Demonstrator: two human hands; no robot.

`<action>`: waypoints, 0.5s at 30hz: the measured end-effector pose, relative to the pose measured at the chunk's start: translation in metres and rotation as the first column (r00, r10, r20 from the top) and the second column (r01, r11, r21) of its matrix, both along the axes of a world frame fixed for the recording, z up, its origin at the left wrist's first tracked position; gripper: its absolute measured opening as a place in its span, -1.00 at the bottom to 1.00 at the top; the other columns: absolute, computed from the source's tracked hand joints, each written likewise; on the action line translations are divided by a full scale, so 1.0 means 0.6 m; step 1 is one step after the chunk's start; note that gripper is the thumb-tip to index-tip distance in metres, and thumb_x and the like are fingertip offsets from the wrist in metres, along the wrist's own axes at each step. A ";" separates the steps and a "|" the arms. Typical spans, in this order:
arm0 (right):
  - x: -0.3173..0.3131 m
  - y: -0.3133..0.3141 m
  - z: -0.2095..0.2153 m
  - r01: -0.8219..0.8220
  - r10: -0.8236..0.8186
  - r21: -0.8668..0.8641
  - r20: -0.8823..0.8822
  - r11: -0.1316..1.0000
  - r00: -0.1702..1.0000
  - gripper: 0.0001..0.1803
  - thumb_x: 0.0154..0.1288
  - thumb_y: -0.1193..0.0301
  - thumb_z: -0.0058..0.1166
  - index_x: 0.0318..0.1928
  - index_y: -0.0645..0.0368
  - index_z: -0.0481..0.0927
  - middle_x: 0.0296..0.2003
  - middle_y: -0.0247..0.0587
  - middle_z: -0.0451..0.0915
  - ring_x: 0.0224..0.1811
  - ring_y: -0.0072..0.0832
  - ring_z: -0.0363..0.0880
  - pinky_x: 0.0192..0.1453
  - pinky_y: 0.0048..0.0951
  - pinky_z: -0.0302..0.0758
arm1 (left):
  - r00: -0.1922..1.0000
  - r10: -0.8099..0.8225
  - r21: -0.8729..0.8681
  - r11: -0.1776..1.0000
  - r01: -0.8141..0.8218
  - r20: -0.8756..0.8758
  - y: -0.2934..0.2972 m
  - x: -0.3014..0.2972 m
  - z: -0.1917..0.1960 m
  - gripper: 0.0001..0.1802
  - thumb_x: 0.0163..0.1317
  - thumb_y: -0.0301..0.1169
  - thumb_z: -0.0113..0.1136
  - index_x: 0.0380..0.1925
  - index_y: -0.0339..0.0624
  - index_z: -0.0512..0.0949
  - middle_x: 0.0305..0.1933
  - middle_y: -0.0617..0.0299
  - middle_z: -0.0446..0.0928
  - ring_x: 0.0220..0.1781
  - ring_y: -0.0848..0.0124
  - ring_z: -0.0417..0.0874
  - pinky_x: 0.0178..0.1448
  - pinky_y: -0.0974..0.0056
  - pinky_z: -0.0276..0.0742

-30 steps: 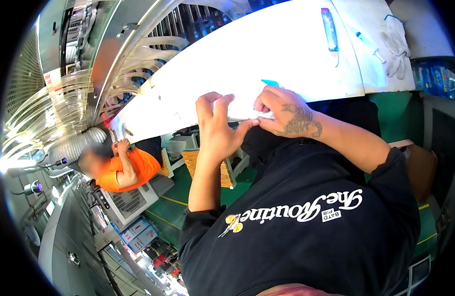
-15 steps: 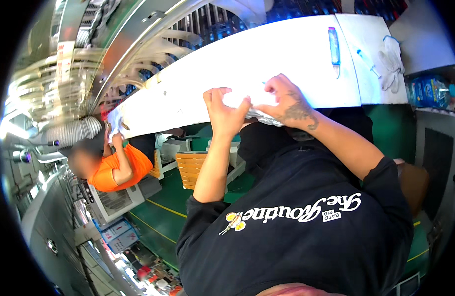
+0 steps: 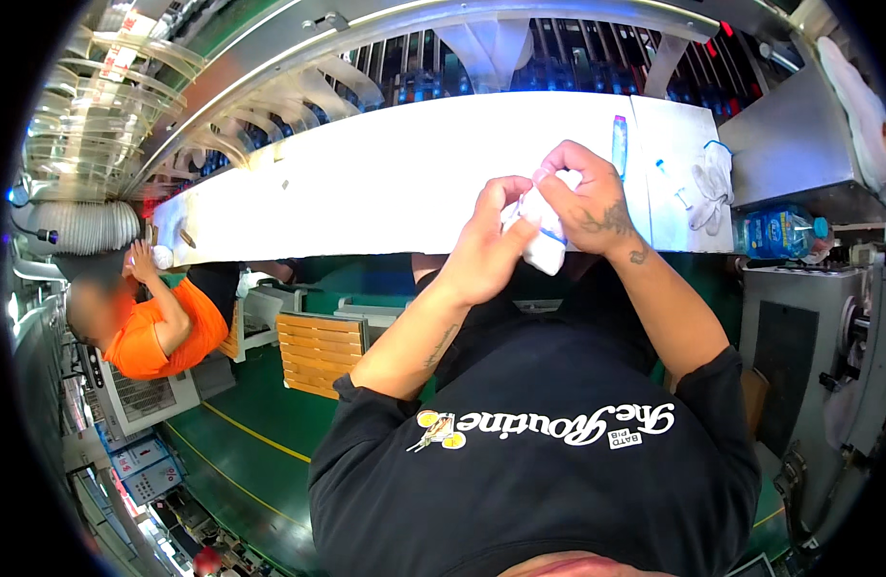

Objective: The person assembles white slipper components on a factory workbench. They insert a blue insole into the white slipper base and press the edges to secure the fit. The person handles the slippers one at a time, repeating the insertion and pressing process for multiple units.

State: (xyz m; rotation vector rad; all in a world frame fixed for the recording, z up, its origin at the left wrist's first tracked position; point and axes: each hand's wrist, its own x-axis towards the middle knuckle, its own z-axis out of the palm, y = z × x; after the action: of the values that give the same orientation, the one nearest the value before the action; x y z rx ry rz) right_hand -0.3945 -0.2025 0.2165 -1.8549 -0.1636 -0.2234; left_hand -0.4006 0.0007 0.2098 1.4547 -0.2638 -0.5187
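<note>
Just over the near edge of the white table, both my hands are closed on a white cloth bundle [image 3: 545, 254] with a blue edge. It is bunched up, and its full shape is hidden by my fingers. My left hand [image 3: 493, 231] grips its left side, with thumb and fingers pressed into the cloth. At its upper right, my right hand [image 3: 585, 204] pinches the bundle, its fingertips close to those of my left hand.
On the white table [image 3: 385, 183] lie a blue utility knife [image 3: 620, 146], a thin pale blue-and-white tool [image 3: 673, 183] and white gloves [image 3: 712, 192]. A bottle [image 3: 779, 233] stands right. A co-worker in orange [image 3: 178, 332] holds something white at the far left. Machinery lines the back.
My hands have drawn closer together on the white cloth bundle, and more of it with its blue edge now shows. The whole view has shifted, with the table lower and the co-worker further left.
</note>
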 end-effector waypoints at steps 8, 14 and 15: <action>0.088 -0.043 -0.022 -0.050 0.060 0.073 -0.139 0.996 0.988 -0.76 0.47 0.26 0.21 -0.23 0.19 0.72 -0.26 -0.19 0.76 -0.13 -0.36 0.72 0.11 -0.27 0.61 | 0.733 -0.180 0.427 0.890 -0.163 0.655 0.063 -0.046 -0.110 -0.06 0.15 -0.30 0.47 0.49 -0.18 0.20 0.50 -0.32 0.17 0.59 -0.30 0.17 0.64 -0.27 0.18; 0.079 -0.015 -0.011 -0.123 0.120 -0.018 -0.125 0.992 0.985 -0.79 0.47 0.35 0.13 -0.25 0.24 0.65 -0.24 -0.20 0.74 -0.09 -0.44 0.69 0.15 -0.32 0.59 | 0.461 -0.314 0.490 0.806 -0.333 0.830 0.069 -0.045 -0.052 -0.23 0.06 -0.24 0.42 0.38 0.03 0.54 0.51 -0.20 0.20 0.60 -0.28 0.16 0.60 -0.33 0.24; 0.084 -0.017 -0.019 -0.119 0.117 -0.014 -0.101 0.993 0.988 -0.74 0.47 0.22 0.22 -0.22 0.16 0.73 -0.24 -0.18 0.77 -0.13 -0.33 0.72 0.08 -0.24 0.61 | 0.480 -0.350 0.543 0.761 -0.356 0.805 0.064 -0.044 -0.036 -0.29 0.06 -0.17 0.37 0.32 0.09 0.65 0.51 -0.16 0.22 0.59 -0.30 0.16 0.60 -0.35 0.21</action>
State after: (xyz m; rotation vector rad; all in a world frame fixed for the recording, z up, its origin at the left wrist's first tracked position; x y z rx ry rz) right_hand -0.3444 -0.2129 0.2050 -1.8654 -0.2062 -0.0467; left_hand -0.4268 0.0392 0.1882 2.3711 -1.0044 0.2976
